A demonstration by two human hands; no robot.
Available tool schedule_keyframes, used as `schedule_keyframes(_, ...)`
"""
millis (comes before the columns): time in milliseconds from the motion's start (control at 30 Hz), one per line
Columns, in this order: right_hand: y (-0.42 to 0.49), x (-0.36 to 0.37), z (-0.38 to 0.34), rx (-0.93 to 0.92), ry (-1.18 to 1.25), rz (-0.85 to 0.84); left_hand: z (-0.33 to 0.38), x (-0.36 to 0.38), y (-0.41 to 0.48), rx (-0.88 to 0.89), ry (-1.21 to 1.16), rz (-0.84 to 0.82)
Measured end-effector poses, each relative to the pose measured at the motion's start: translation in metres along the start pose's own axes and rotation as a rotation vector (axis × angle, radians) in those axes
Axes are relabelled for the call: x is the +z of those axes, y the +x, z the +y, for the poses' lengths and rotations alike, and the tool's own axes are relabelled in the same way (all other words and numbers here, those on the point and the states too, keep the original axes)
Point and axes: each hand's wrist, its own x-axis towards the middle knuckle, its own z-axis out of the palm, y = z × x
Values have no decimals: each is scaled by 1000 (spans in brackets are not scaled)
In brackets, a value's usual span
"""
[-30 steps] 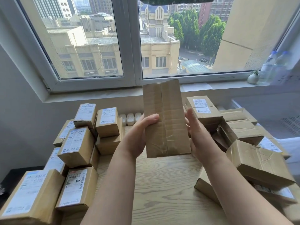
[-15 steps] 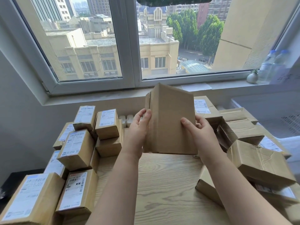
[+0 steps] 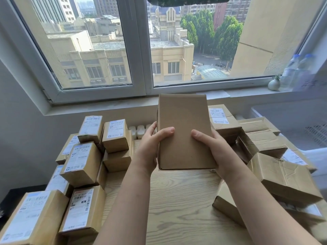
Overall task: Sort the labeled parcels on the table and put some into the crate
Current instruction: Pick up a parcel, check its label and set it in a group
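Observation:
A plain brown cardboard parcel (image 3: 184, 131) is held upright above the wooden table (image 3: 177, 209), its blank face toward me. My left hand (image 3: 152, 144) grips its left edge and my right hand (image 3: 215, 151) grips its right edge, thumbs across the front. No label shows on the face I see; a small white strip peeks out at its lower right corner. A stack of labeled parcels (image 3: 83, 161) fills the table's left side. A looser heap of parcels (image 3: 265, 144) lies on the right, some label-down.
A white perforated crate (image 3: 300, 121) stands at the far right beyond the heap. Small white bottles (image 3: 139, 131) sit at the table's back. On the windowsill are two water bottles (image 3: 297, 73) and a small round pot (image 3: 274, 84).
The parcel has been turned in both hands: a taped seam faced me first, then an edge, now a plain flat face. Both hands shifted lower around it.

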Motion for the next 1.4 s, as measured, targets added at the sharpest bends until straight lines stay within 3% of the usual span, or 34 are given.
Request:
schedule_keyframes(400,1,0,6,20,-88,19,-1,-7,-6,-5,29,-5)
schedule_keyframes(600,12,-12,18,197,-42,167,4,-9,-21,-137,-198,10)
schedule_keyframes(700,10,-10,13,249,-50,124,4,-6,-25,-170,-246,14)
schedule_keyframes(833,7,-10,7,188,-177,206,-4,-9,-15,-111,-101,128)
schedule_keyframes(967,2,-6,6,121,-361,171,-5,-5,-11,-31,82,256)
schedule_keyframes(1133,0,4,5,53,-346,151,5,15,-20,-70,294,86)
schedule_keyframes(1400,-6,13,4,-31,-228,66,7,13,-21,-45,240,45)
